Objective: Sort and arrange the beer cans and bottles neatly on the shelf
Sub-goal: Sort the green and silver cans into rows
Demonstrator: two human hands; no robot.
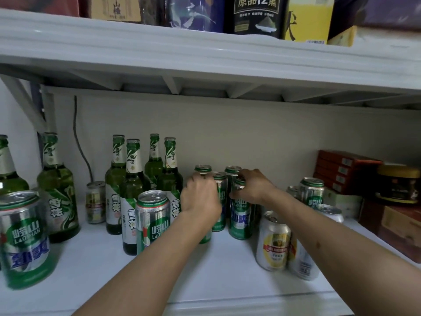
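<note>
On the white shelf (pixel 227 270), my left hand (pixel 200 197) grips a green Laoshan can whose lower edge (pixel 205 239) shows below my wrist. My right hand (pixel 255 188) holds the top of another green Laoshan can (pixel 240 220) next to it. Behind them stand three more tall green cans (pixel 219 201). Several green Snow beer bottles (pixel 134 192) stand upright left of the cans. A Laoshan can (pixel 152 217) stands in front of the bottles. A big Laoshan can (pixel 25 238) is at the near left. Two yellow-and-silver cans (pixel 273 242) stand at the right front.
A small yellow can (pixel 95 201) sits at the back left beside a bottle (pixel 58 190). More cans (pixel 311 190) stand at the back right. Red boxes (pixel 341 172) and a dark jar (pixel 397 183) fill the right end. The upper shelf (pixel 205 53) carries boxes overhead.
</note>
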